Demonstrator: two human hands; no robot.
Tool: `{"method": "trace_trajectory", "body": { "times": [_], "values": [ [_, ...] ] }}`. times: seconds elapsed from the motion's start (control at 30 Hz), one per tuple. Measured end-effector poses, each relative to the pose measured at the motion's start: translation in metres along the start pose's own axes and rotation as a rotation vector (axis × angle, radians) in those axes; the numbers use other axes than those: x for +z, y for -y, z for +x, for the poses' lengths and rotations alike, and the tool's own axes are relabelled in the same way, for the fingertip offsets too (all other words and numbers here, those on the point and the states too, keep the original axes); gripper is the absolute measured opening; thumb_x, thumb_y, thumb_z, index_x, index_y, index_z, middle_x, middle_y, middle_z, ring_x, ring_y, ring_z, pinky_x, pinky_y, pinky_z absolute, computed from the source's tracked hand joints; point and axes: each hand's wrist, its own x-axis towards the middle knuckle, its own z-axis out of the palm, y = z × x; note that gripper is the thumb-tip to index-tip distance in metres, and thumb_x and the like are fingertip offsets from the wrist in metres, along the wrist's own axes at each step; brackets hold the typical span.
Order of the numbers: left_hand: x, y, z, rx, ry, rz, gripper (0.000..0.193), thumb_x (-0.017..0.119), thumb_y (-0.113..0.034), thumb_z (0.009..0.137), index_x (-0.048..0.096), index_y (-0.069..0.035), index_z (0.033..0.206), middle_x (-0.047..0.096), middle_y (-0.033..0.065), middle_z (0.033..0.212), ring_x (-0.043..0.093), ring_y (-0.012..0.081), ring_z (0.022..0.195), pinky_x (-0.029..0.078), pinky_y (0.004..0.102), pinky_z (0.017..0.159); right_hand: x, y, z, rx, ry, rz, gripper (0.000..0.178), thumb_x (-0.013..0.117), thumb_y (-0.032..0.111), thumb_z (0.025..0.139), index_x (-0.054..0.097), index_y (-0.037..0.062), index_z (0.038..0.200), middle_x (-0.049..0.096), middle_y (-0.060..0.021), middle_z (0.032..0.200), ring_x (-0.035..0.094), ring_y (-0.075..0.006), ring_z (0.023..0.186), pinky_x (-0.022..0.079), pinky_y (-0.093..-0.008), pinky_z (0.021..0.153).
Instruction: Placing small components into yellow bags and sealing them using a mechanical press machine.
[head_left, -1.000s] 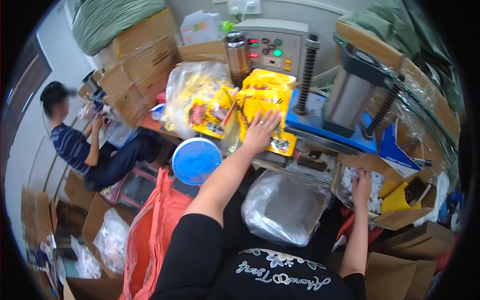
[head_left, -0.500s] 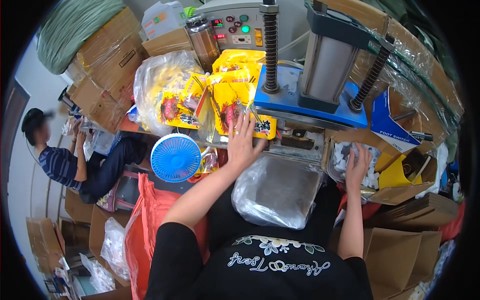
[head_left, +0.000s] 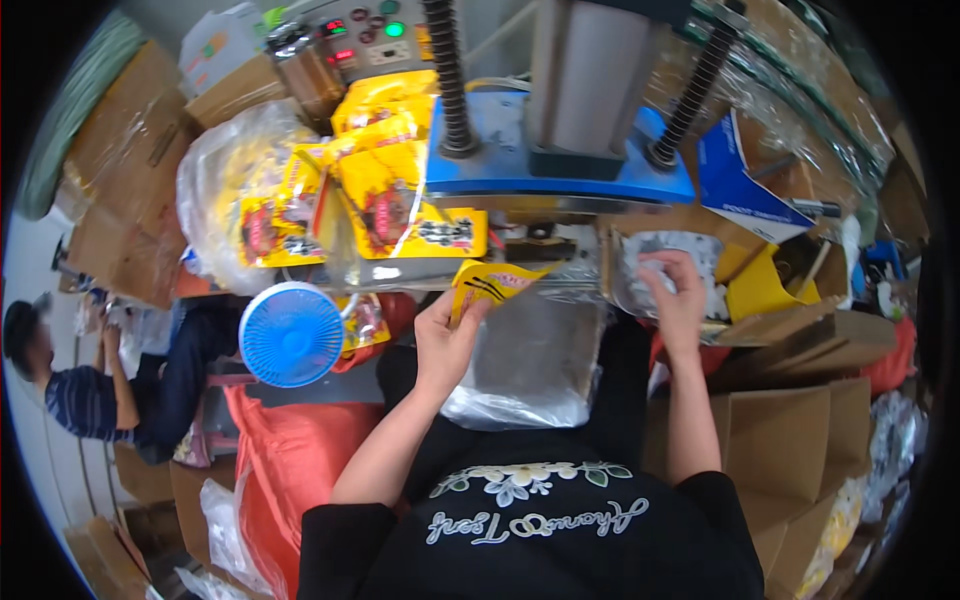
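Left grip (head_left: 447,345) pinches 1 yellow pouch (head_left: 495,284); right grip (head_left: 682,305) by white pieces (head_left: 690,243), hold unclear.

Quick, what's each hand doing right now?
Left hand: closed, holding a yellow pouch.
Right hand: partly curled by the small white pieces; whether it holds one cannot be told.
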Motion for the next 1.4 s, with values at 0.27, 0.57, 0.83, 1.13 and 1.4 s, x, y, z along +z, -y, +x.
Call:
{"method": "trace_trajectory", "body": {
  "times": [0.27, 0.57, 0.83, 1.13, 1.4],
  "values": [
    [0.030, 0.049, -0.034, -0.263, 0.166, -0.018, 0.016, 0.069, -0.011, 0.085, 0.070, 0.004, 0.091, 0.067, 0.0021, 0.077, 0.055, 0.0040, 0.066, 0.043, 0.0197, 0.060, 0.050, 0.050, -0.015, -0.026, 0.329, -0.077, 0.019, 0.074, 0.008, 0.077, 0.063, 0.0011, 0.090, 0.067, -0.0050, 0.090, 0.061, -0.0137, 0.089, 0.047, -0.0278, 0.082],
    [0.027, 0.063, -0.040, -0.331, 0.281, -0.147, 0.018, 0.067, -0.014, 0.088, 0.070, 0.003, 0.093, 0.069, 0.0034, 0.081, 0.058, 0.0044, 0.069, 0.046, 0.0208, 0.062, 0.078, 0.014, -0.018, 0.328, 0.477, 0.330, 0.032, 0.075, 0.009, 0.076, 0.059, 0.0029, 0.103, 0.068, -0.0092, 0.098, 0.061, -0.0143, 0.094, 0.048, -0.0299, 0.083],
    [0.049, 0.022, 0.013, -0.585, 0.193, -0.447, 0.022, 0.068, -0.014, 0.087, 0.067, 0.007, 0.095, 0.070, 0.0113, 0.087, 0.067, 0.0133, 0.071, 0.053, 0.0268, 0.065, 0.029, 0.009, 0.002, -0.006, 0.082, -0.228, 0.028, 0.069, 0.015, 0.084, 0.064, -0.0014, 0.106, 0.070, -0.0073, 0.099, 0.062, -0.0152, 0.094, 0.044, -0.0300, 0.087],
    [0.051, 0.026, 0.035, -0.686, 0.153, -0.657, 0.024, 0.068, -0.013, 0.087, 0.065, 0.008, 0.096, 0.070, 0.0142, 0.091, 0.068, 0.0180, 0.076, 0.054, 0.0289, 0.067, -0.010, -0.020, 0.014, 0.038, -0.070, -0.412, 0.018, 0.064, 0.014, 0.088, 0.069, 0.0022, 0.101, 0.071, -0.0115, 0.088, 0.067, -0.0189, 0.080, 0.049, -0.0280, 0.077],
    [-0.016, 0.011, 0.071, 0.297, -0.064, 0.908, 0.054, 0.072, -0.030, 0.082, 0.056, -0.001, 0.125, 0.049, 0.0145, 0.136, 0.046, 0.0302, 0.125, 0.035, 0.0435, 0.102, 0.010, -0.023, 0.014, -0.186, 0.166, -0.856, 0.026, 0.068, 0.011, 0.076, 0.068, 0.0085, 0.102, 0.064, -0.0084, 0.099, 0.057, -0.0304, 0.098, 0.042, -0.0426, 0.080]
  ]
}}
